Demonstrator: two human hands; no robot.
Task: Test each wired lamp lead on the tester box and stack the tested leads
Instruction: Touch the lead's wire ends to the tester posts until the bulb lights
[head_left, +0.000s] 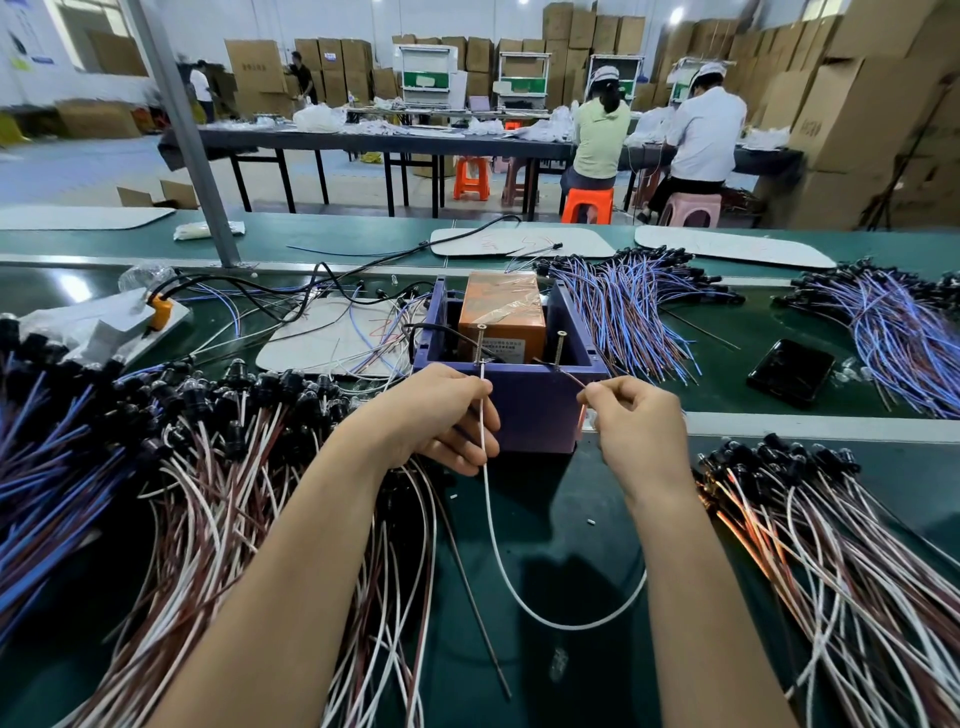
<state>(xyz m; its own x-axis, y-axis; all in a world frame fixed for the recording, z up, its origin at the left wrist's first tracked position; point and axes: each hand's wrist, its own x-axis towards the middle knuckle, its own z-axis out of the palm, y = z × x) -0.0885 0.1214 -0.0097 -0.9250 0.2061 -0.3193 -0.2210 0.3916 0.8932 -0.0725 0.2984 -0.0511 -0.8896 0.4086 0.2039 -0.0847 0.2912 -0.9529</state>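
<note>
The purple tester box (535, 410) stands in the middle of the green bench, with an orange block (501, 312) inside and two upright screws (480, 345) on its near rim. My left hand (441, 415) pinches the white wire (498, 561) of a lamp lead, its tip held up against the left screw. My right hand (639, 431) pinches the lead's brown wire (571, 378), which runs toward the right screw (559, 349). The white wire loops down below both hands. The lead's lamp is hidden.
A big heap of white-and-brown leads (223, 493) lies at my left, and a pile of such leads (831, 545) at my right. Blue-and-brown leads (634, 312) lie behind the box. A black phone (789, 371) lies to the right. Two seated people work at a far table.
</note>
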